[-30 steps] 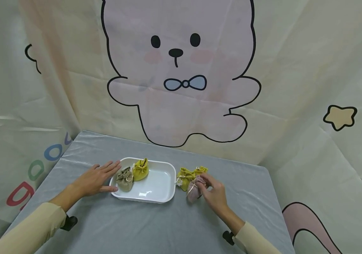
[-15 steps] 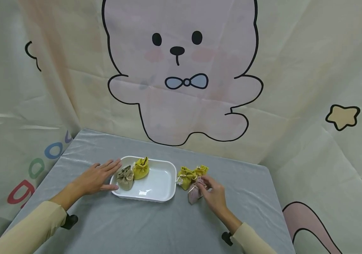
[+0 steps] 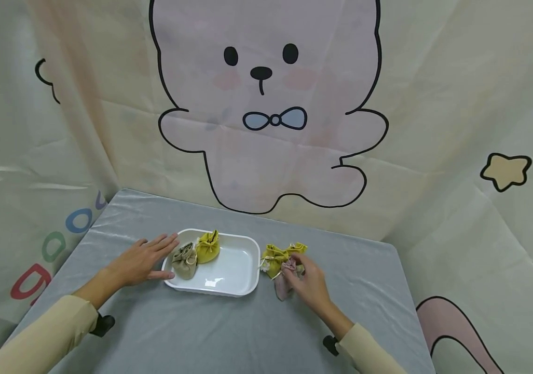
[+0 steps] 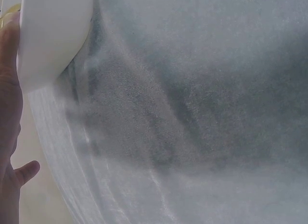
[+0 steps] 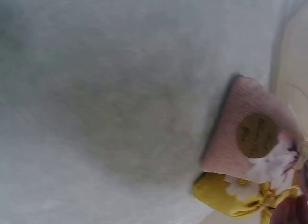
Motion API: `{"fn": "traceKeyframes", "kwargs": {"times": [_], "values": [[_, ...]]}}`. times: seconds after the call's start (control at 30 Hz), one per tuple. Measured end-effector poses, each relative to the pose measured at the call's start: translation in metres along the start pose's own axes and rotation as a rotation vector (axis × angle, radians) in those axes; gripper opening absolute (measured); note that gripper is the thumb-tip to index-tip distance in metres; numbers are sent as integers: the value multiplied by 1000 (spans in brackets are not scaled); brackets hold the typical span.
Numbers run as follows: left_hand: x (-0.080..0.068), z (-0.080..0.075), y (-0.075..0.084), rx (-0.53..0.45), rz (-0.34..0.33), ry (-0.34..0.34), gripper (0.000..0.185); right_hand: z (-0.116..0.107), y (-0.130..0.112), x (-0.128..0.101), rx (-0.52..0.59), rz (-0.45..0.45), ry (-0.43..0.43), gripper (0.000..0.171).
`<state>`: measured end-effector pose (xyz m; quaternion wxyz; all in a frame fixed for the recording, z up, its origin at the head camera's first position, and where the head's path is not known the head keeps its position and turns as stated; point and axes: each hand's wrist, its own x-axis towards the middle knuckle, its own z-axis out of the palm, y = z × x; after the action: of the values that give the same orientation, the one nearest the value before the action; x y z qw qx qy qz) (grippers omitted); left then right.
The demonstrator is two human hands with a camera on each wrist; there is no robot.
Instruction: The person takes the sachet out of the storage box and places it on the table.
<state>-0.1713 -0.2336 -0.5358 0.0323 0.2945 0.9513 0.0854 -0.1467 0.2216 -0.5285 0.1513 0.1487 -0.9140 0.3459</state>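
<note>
The pink pouch (image 3: 284,280) lay on the bench (image 3: 210,332) just right of the white tray (image 3: 235,291), touching a yellow pouch (image 3: 273,259) behind it; a second yellow pouch (image 3: 298,248) sat at the far side of that pair; in the right wrist view the pink pouch (image 5: 245,137) showed a round gold tag and a white flower at its tied neck, with a yellow pouch (image 5: 226,197) pressed against it. The right hand (image 3: 308,283) had its fingers curled over the pouch's gathered top, pinching it; the grip itself was partly hidden by the fingers. Compared with a second ago, the hand had closed in over the neck and the pouch had shifted slightly nearer the yellow pair; it remained on the bench, not lifted; judged, the grasp was being settled and the pouch had not yet left its place.

The left hand (image 3: 142,262) lay flat on the bench, fingers straight and spread, fingertips touching the tray's left end; it held nothing and had not moved over the second; judged, it was steadying the tray. The left wrist view showed only the tray's white corner (image 4: 48,36) and grey cloth.

Inside the tray, at its left end, a beige pouch (image 3: 184,262) and a yellow pouch (image 3: 207,248) stood touching; the right half of the tray was bare. A cartoon bear backdrop (image 3: 266,104) hung behind the bench.
</note>
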Motion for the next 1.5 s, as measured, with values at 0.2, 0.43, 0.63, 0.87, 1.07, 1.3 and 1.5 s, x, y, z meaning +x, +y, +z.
{"fn": "traceKeyframes", "kwargs": {"times": [0.2,0.43,0.63,0.87,1.07,1.3,1.5], "values": [[0,2,0,2,-4,5,89,-3,-13,17,0,2,-38,48],[0,2,0,0,-9,-2,88,-5,-38,40,69,18,-115,50],[1,1,-1,-3,-5,-9,88,1,-58,60,121,-22,-113,49],[1,-1,-1,-14,-5,-13,89,15,-75,76,257,-28,-147,49],[0,0,-2,-16,0,-10,89,30,-88,84,334,-1,-178,48],[-1,0,-2,-16,13,13,87,50,-97,88,357,-24,-234,51],[-1,0,-1,-19,12,5,88,64,-107,91,367,9,-315,56]]}}
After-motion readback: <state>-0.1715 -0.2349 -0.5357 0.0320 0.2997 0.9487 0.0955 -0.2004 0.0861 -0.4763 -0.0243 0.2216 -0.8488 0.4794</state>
